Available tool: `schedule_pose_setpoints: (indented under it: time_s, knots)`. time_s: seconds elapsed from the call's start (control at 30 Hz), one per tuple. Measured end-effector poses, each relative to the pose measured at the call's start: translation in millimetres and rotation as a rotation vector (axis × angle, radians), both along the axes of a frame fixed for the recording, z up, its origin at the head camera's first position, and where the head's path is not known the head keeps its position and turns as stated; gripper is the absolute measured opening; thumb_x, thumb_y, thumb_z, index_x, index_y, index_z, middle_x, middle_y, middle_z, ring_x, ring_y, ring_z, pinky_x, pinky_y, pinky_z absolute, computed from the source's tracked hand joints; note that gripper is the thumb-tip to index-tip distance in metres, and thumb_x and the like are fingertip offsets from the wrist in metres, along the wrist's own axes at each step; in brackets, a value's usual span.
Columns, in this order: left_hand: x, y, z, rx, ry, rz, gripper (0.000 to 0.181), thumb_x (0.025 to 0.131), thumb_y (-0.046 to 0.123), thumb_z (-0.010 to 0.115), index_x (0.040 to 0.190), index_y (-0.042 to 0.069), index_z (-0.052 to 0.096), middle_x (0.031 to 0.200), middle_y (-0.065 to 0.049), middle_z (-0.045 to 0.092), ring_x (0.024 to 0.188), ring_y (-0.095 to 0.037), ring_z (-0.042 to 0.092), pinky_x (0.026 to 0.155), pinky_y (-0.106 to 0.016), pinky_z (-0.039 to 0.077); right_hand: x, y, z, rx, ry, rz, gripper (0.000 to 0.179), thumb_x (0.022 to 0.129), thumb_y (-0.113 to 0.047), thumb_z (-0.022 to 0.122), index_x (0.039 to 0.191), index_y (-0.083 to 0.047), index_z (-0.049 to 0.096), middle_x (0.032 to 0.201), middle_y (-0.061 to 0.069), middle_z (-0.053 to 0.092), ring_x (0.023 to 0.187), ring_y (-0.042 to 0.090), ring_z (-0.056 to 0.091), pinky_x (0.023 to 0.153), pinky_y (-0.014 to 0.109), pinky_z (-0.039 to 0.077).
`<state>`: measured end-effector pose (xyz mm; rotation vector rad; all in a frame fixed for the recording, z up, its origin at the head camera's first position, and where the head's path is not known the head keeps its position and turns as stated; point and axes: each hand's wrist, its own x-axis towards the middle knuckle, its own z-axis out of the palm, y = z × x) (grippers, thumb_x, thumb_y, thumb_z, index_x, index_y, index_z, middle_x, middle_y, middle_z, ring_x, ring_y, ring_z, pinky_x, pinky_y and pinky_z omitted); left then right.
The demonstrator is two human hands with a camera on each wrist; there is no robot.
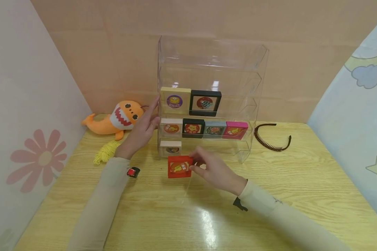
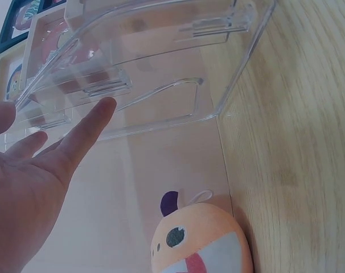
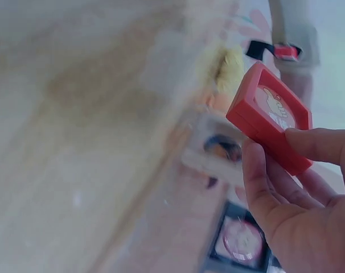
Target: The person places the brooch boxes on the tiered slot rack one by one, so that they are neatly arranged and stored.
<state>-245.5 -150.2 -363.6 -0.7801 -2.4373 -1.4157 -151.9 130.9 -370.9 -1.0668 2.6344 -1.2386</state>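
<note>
A clear acrylic tiered rack (image 1: 207, 61) stands against the back wall. My left hand (image 1: 141, 133) rests against its left side, fingers extended; the left wrist view shows those fingers (image 2: 90, 128) near the clear edge. My right hand (image 1: 215, 171) pinches a red square box (image 1: 179, 167) by its right edge, thumb on the picture face, in front of the lowest tier. On that tier sits a cream box (image 1: 171, 147) at the left. Above it, a row holds a pale box (image 1: 171, 128), a black box (image 1: 193, 128), a grey box (image 1: 215, 129) and a pink box (image 1: 237, 130).
Higher up are a yellow box (image 1: 175, 101) and a larger black box (image 1: 205, 103). Left of the rack lie an orange shark plush (image 1: 103, 124) and yellow yarn (image 1: 106, 152). A brown toothed headband (image 1: 267, 144) lies to the right on the wooden table (image 1: 163, 216).
</note>
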Motion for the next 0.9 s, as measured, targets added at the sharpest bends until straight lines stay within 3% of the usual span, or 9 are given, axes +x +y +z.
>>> schedule_pose_setpoints:
  time_s: [0.17, 0.3, 0.47, 0.53, 0.73, 0.9]
  knots:
    - [0.7, -0.2, 0.6, 0.015, -0.013, -0.013, 0.068, 0.111, 0.015, 0.039, 0.161, 0.046, 0.008, 0.167, 0.005, 0.015, 0.142, -0.034, 0.039, 0.099, -0.052, 0.052, -5.0, 15, 11.0, -0.034, 0.121, -0.044, 0.027, 0.093, -0.001, 0.072, 0.115, -0.007, 0.056, 0.106, 0.005, 0.073, 0.088, 0.011, 0.068, 0.08, 0.031, 0.06]
    - [0.9, -0.8, 0.0, 0.004, -0.001, -0.005, 0.067, 0.111, 0.015, 0.04, 0.162, 0.045, 0.007, 0.167, 0.005, 0.015, 0.145, -0.033, 0.034, 0.103, -0.053, 0.048, -11.7, 25, 14.7, -0.025, 0.238, -0.092, 0.03, 0.092, 0.001, 0.073, 0.115, -0.006, 0.055, 0.105, 0.006, 0.073, 0.087, 0.013, 0.068, 0.077, 0.035, 0.061]
    - [0.7, -1.9, -1.0, -0.016, 0.02, 0.007, 0.067, 0.11, 0.016, 0.04, 0.162, 0.044, 0.007, 0.168, 0.007, 0.014, 0.148, -0.032, 0.029, 0.113, -0.056, 0.036, -22.9, 32, 11.2, 0.001, 0.336, -0.132, 0.03, 0.09, 0.004, 0.073, 0.113, -0.004, 0.056, 0.104, 0.009, 0.072, 0.085, 0.017, 0.069, 0.074, 0.037, 0.061]
    - [1.0, -1.9, -0.8, -0.02, 0.02, 0.009, 0.067, 0.11, 0.017, 0.04, 0.162, 0.044, 0.006, 0.168, 0.007, 0.013, 0.147, -0.034, 0.031, 0.114, -0.057, 0.033, -26.9, 33, 8.1, 0.024, 0.357, -0.149, 0.029, 0.09, 0.003, 0.073, 0.113, -0.004, 0.056, 0.103, 0.009, 0.073, 0.083, 0.017, 0.069, 0.072, 0.035, 0.061]
    - [1.5, -0.3, -0.4, -0.011, 0.016, -0.002, 0.066, 0.111, 0.017, 0.04, 0.163, 0.041, 0.007, 0.168, 0.002, 0.015, 0.14, -0.037, 0.041, 0.109, -0.055, 0.041, -37.3, 33, -4.3, 0.107, 0.395, -0.193, 0.028, 0.092, 0.0, 0.073, 0.114, -0.005, 0.057, 0.101, 0.009, 0.073, 0.081, 0.018, 0.071, 0.067, 0.034, 0.061]
    - [0.7, 0.5, 0.4, -0.014, 0.013, -0.001, 0.066, 0.111, 0.019, 0.039, 0.162, 0.045, 0.006, 0.167, 0.003, 0.015, 0.14, -0.035, 0.042, 0.111, -0.054, 0.04, -42.7, 30, -12.4, 0.141, 0.372, -0.188, 0.029, 0.092, 0.001, 0.072, 0.115, -0.006, 0.055, 0.1, 0.009, 0.073, 0.065, 0.012, 0.062, 0.06, 0.027, 0.057]
